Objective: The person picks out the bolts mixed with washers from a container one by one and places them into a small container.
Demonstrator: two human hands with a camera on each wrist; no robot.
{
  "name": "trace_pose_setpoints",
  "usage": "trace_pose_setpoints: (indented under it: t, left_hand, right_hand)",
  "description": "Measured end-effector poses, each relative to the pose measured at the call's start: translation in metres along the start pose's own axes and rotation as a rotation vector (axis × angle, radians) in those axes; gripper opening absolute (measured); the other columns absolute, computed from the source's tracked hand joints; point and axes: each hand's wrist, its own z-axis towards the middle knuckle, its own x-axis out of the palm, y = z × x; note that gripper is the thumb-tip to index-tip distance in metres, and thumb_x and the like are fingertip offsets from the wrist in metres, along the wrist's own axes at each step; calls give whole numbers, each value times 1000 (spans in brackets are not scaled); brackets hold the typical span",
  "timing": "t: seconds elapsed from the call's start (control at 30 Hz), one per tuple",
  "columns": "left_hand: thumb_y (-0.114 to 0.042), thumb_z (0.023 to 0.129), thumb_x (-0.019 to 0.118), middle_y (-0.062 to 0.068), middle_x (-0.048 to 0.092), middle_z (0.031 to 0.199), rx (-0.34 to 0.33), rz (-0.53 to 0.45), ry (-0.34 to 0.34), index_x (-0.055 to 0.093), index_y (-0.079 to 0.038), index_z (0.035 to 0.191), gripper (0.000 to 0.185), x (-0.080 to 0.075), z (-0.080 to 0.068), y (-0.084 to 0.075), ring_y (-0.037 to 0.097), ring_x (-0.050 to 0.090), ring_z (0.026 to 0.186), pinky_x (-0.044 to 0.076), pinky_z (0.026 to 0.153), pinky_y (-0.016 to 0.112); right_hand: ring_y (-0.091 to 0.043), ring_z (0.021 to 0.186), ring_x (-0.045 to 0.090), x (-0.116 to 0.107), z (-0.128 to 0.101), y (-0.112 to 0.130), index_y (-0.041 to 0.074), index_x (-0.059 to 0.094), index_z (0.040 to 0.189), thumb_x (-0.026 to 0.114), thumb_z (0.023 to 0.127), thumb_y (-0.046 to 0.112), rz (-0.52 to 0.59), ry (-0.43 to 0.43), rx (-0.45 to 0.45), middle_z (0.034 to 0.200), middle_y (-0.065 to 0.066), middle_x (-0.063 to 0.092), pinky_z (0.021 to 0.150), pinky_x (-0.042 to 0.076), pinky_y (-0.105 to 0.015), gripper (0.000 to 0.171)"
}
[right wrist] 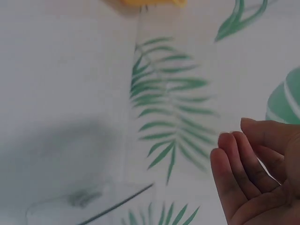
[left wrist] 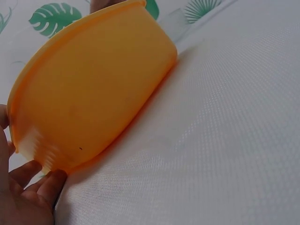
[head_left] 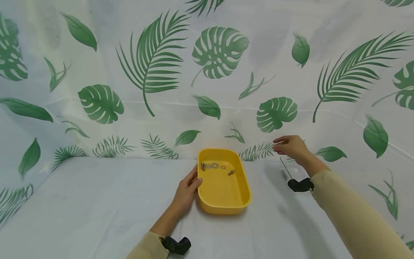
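The yellow tray (head_left: 223, 194) sits mid-table with washers and bolts (head_left: 215, 166) at its far end. Your left hand (head_left: 187, 190) rests straight-fingered against its left wall. Your right hand (head_left: 290, 146) hovers off right, fingers loosely bent, empty, above a thin tool (head_left: 286, 169).

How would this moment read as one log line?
left hand: steadies yellow tray | right hand: raised right of tray, pinches something thin and unclear | tray: washers, bolts
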Motion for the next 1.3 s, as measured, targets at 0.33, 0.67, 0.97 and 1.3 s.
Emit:
trace_pose_setpoints:
  t: [0.33,0.67,0.97,1.3]
  left_hand:
    - [-20,105,51,14,41,161,1,-1,2,30,-21,161,59,-1,1,3,32,42,148,45,115,45]
    - [-22,105,51,15,40,161,-1,-12,3,30,-21,161,59,-4,0,0,32,42,147,47,113,44]
    - [-22,105,51,16,39,161,3,-43,20,29,-19,161,60,-3,0,0,33,43,147,49,112,45]
    - [-21,106,50,16,40,161,-4,-41,24,29,-20,161,59,-2,1,0,33,45,145,50,110,45]
  right_hand:
    - [-17,98,71,35,3,55,-2,56,139,65,99,21,101,145,-48,132,-25,64,96,59,-37,47]
    - [-32,116,70,70,11,81,-4,52,141,59,103,17,276,256,-39,139,-28,59,98,59,-36,44]
    - [-38,124,65,102,14,97,-6,54,139,62,100,14,357,299,-26,136,-28,62,103,55,-41,44]
    - [-39,124,65,131,17,103,-5,57,137,63,100,13,409,322,12,135,-28,63,105,53,-44,42]
